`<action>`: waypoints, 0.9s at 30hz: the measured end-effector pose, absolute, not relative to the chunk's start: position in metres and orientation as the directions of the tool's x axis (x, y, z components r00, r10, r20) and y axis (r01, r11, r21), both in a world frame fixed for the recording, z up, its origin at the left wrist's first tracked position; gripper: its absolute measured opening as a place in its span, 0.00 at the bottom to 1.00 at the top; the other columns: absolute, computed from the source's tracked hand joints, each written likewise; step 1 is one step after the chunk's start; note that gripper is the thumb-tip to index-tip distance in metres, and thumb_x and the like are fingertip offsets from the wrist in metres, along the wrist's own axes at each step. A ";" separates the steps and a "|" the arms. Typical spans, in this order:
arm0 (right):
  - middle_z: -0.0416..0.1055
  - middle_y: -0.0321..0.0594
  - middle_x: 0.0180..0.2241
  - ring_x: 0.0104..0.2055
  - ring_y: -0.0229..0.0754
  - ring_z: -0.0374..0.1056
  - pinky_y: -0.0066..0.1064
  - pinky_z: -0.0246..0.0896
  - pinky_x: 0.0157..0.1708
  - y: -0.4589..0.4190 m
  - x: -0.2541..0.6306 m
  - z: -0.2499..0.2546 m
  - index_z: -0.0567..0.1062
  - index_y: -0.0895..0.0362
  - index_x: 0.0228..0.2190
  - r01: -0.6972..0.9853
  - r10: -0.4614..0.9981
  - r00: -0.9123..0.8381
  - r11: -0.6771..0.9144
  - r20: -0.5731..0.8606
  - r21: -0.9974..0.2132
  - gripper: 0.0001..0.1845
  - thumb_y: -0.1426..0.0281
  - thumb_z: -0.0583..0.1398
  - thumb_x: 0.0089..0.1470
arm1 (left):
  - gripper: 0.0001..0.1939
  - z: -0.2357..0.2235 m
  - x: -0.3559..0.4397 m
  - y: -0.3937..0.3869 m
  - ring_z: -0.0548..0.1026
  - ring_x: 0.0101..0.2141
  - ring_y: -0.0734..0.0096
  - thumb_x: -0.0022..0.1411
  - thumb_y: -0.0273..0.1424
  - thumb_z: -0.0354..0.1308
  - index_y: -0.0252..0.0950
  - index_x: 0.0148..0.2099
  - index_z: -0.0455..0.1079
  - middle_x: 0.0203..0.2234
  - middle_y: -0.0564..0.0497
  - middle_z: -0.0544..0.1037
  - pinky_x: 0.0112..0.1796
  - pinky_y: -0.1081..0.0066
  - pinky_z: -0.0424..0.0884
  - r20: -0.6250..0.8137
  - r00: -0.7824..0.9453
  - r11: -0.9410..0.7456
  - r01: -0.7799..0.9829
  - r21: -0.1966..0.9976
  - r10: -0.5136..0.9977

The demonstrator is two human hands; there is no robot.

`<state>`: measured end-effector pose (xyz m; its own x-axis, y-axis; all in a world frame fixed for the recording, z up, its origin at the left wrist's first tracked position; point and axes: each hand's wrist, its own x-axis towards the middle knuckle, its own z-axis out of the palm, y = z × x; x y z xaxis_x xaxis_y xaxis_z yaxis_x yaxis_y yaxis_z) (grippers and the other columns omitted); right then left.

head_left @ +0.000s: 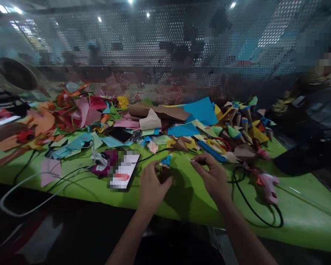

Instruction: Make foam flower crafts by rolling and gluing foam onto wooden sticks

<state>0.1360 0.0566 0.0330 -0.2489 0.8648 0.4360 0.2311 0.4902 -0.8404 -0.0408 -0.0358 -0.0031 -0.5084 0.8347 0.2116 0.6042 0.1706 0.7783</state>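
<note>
Head view: we see the left hand [153, 184] near a small blue piece [166, 160] above the table [187, 200], its thumb standing well off the fingers, and we cannot tell how firmly, or even whether, the fingertips grip it. The right hand [211, 172], facing it, has thumb and forefinger drawn to a narrow pinch on a thin white strip [190, 159]. We would worry first about that strip: so slight a thing could slip or bend if the pinch slackened or pressed too hard. The blue piece, which looks like wrapped or folded paper with a tan base, might crush or come undone under a squeeze from the left fingers. To the right, the black cord [238, 200] loops beside the right forearm [237, 221]; a sleeveless sweep outward could snag it and drag the pink glue gun [269, 186] (whether it is hot, we cannot tell). We notice the textures too: a smooth, glossy green cover on the table, matte brown paper [160, 112] loosely rolled, flat blue sheets [201, 110] with crisp edges, pointed brown cones [237, 117] crowded together, and a hard, slab-like lit phone [124, 171] near the left hand.
</note>
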 end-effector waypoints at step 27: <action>0.74 0.38 0.32 0.37 0.45 0.70 0.37 0.64 0.39 0.049 0.132 0.020 0.75 0.53 0.29 0.192 0.810 -0.317 0.563 0.492 -0.804 0.06 0.67 0.63 0.58 | 0.18 -0.013 -0.030 -0.020 0.75 0.41 0.70 0.54 0.36 0.70 0.39 0.47 0.78 0.43 0.50 0.80 0.40 0.73 0.68 -0.232 -0.367 -0.026 -0.580 0.814 0.901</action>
<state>0.1324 0.0491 0.0202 -0.3174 0.8104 0.4925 0.1915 0.5634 -0.8037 -0.0298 -0.0197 -0.0133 -0.3672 0.9008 -0.2320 -0.5796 -0.0265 0.8145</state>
